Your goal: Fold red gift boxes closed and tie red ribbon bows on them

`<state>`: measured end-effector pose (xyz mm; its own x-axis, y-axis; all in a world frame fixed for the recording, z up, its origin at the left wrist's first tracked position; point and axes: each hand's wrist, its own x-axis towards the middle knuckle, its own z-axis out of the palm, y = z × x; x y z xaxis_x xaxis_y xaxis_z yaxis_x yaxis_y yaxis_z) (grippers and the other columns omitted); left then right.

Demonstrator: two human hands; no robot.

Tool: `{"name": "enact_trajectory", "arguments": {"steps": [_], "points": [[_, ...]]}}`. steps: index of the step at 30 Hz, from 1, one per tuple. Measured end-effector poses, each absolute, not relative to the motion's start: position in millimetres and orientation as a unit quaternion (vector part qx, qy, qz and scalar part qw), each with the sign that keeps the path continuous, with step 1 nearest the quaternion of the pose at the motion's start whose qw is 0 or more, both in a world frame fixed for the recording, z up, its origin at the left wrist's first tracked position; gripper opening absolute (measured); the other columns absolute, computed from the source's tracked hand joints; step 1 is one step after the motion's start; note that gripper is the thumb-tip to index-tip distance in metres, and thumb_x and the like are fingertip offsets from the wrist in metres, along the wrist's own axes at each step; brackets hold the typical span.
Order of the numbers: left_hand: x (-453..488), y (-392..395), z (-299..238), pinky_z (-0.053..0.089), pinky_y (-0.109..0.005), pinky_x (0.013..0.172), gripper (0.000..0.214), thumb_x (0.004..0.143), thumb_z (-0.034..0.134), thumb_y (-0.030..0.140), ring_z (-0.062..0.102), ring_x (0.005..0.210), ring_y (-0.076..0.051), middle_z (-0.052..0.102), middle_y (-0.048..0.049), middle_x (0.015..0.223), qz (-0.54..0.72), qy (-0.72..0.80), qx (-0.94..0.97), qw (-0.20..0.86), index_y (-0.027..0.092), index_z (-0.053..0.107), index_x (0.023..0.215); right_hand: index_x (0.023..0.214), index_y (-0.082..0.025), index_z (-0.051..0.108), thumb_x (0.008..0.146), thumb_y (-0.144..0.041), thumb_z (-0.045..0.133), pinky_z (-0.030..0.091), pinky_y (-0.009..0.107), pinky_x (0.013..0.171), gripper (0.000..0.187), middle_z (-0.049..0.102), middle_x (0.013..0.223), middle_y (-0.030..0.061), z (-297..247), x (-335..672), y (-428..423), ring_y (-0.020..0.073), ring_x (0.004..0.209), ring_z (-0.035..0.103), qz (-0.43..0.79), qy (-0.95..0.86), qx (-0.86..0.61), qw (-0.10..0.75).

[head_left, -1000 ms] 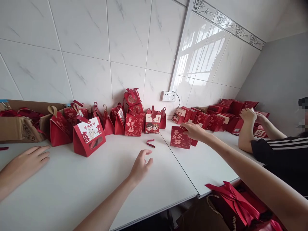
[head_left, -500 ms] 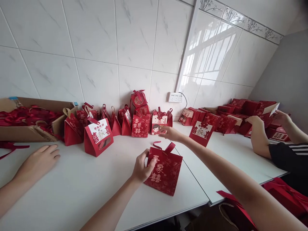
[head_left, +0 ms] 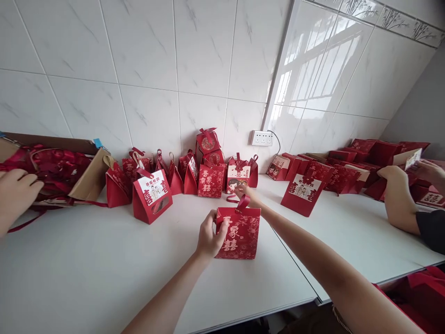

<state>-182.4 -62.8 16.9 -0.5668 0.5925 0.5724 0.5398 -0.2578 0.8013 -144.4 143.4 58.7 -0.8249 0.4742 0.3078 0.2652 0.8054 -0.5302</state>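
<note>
A red gift box (head_left: pixel 239 236) with gold characters stands upright on the white table (head_left: pixel 104 269) in front of me. My left hand (head_left: pixel 209 237) is closed on its left edge. My right hand (head_left: pixel 245 191) reaches just behind the box's top, fingers pinched at the red ribbon (head_left: pixel 242 202) that sticks up from it. A loose end of ribbon (head_left: pixel 230 199) lies on the table beside that hand.
Several red gift boxes (head_left: pixel 208 178) line the tiled wall. A triangular one (head_left: pixel 152 200) stands at the left, another (head_left: pixel 301 197) at the right. A cardboard box of ribbons (head_left: pixel 55 169) has another person's hand (head_left: pixel 15 192) at it. A second person's hands (head_left: pixel 399 185) work at the right.
The gift box came from the right to the table's middle and now stands upright in my left hand. My right hand moved to the ribbon. The left person's hand went to the cardboard box.
</note>
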Motion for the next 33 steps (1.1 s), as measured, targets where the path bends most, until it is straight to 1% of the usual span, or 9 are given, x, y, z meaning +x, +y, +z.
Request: {"name": "enact_trajectory", "arguments": {"steps": [5, 6, 8, 12, 17, 20, 23, 26, 33], "points": [[-175, -63, 19, 0.045, -0.025, 0.06, 0.018, 0.084, 0.047, 0.038, 0.052, 0.062, -0.013, 0.054, 0.0021, 0.069, 0.651, 0.597, 0.464, 0.068, 0.02, 0.045, 0.079, 0.092, -0.013, 0.064, 0.098, -0.042, 0.015, 0.053, 0.034, 0.078, 0.057, 0.069, 0.097, 0.0124, 91, -93, 122, 0.0207, 0.093, 0.065, 0.362, -0.884, -0.177, 0.238], [-171, -63, 20, 0.045, -0.025, 0.06, 0.019, 0.084, 0.048, 0.038, 0.052, 0.062, -0.013, 0.053, 0.0023, 0.069, 0.652, 0.595, 0.464, 0.077, 0.02, 0.045, 0.078, 0.089, -0.013, 0.064, 0.097, -0.046, 0.016, 0.052, 0.034, 0.079, 0.058, 0.069, 0.096, 0.0122, 96, -76, 114, 0.0212, 0.094, 0.065, 0.413, -0.864, -0.149, 0.246], [-163, -63, 21, 0.046, -0.026, 0.06, 0.021, 0.084, 0.048, 0.04, 0.053, 0.063, -0.013, 0.054, 0.0022, 0.07, 0.65, 0.592, 0.465, 0.102, 0.021, 0.044, 0.078, 0.089, -0.015, 0.063, 0.094, -0.05, 0.03, 0.051, 0.035, 0.081, 0.049, 0.068, 0.095, 0.0098, 102, -42, 97, 0.0208, 0.093, 0.064, 0.448, -0.849, -0.103, 0.262], [-146, -63, 24, 0.049, -0.029, 0.068, 0.024, 0.086, 0.048, 0.044, 0.058, 0.074, -0.017, 0.061, -0.0018, 0.082, 0.613, 0.591, 0.495, 0.17, 0.02, 0.05, 0.089, 0.091, -0.017, 0.06, 0.083, -0.037, 0.057, 0.048, 0.029, 0.068, 0.021, 0.066, 0.085, 0.0044, 97, 2, 71, 0.016, 0.075, 0.06, 0.366, -0.884, -0.096, 0.274], [-144, -63, 40, 0.05, -0.034, 0.081, 0.04, 0.085, 0.049, 0.048, 0.062, 0.093, -0.023, 0.064, -0.0095, 0.102, 0.536, 0.556, 0.572, 0.276, 0.019, 0.052, 0.112, 0.081, -0.018, 0.056, 0.086, -0.023, 0.051, 0.043, 0.024, 0.058, 0.009, 0.059, 0.075, 0.002, 82, 19, 67, 0.0117, 0.062, 0.052, 0.289, -0.891, -0.092, 0.336], [-149, -57, 68, 0.046, -0.037, 0.092, 0.055, 0.079, 0.055, 0.051, 0.057, 0.108, -0.027, 0.061, -0.0134, 0.114, 0.546, 0.547, 0.608, 0.177, 0.019, 0.047, 0.123, 0.08, -0.018, 0.054, 0.086, -0.02, 0.049, 0.042, 0.023, 0.056, 0.008, 0.056, 0.074, 0.0011, 79, 19, 69, 0.0107, 0.06, 0.049, 0.264, -0.89, -0.062, 0.366], [-150, -46, 105, 0.048, -0.036, 0.086, 0.036, 0.074, 0.063, 0.044, 0.062, 0.096, -0.026, 0.067, -0.0094, 0.101, 0.442, 0.6, 0.663, 0.069, 0.02, 0.062, 0.1, 0.078, -0.019, 0.052, 0.085, -0.018, 0.05, 0.041, 0.022, 0.054, 0.007, 0.052, 0.072, -0.0004, 77, 14, 68, 0.0102, 0.058, 0.047, 0.257, -0.884, -0.051, 0.387], [-147, -34, 132, 0.05, -0.028, 0.063, 0.017, 0.075, 0.063, 0.038, 0.064, 0.074, -0.022, 0.069, -0.0035, 0.078, 0.335, 0.622, 0.705, 0.056, 0.021, 0.066, 0.079, 0.075, -0.019, 0.05, 0.084, -0.018, 0.052, 0.041, 0.022, 0.054, 0.009, 0.049, 0.069, -0.0014, 75, 9, 66, 0.0104, 0.059, 0.046, 0.256, -0.879, -0.05, 0.4], [-135, -29, 112, 0.038, -0.021, 0.049, 0.026, 0.089, 0.046, 0.037, 0.05, 0.054, -0.012, 0.053, 0.0035, 0.061, 0.414, 0.612, 0.665, 0.109, 0.02, 0.052, 0.071, 0.078, -0.02, 0.049, 0.082, -0.014, 0.05, 0.04, 0.022, 0.053, 0.007, 0.047, 0.07, -0.0011, 70, 12, 63, 0.0106, 0.059, 0.046, 0.23, -0.881, -0.061, 0.41]]}}
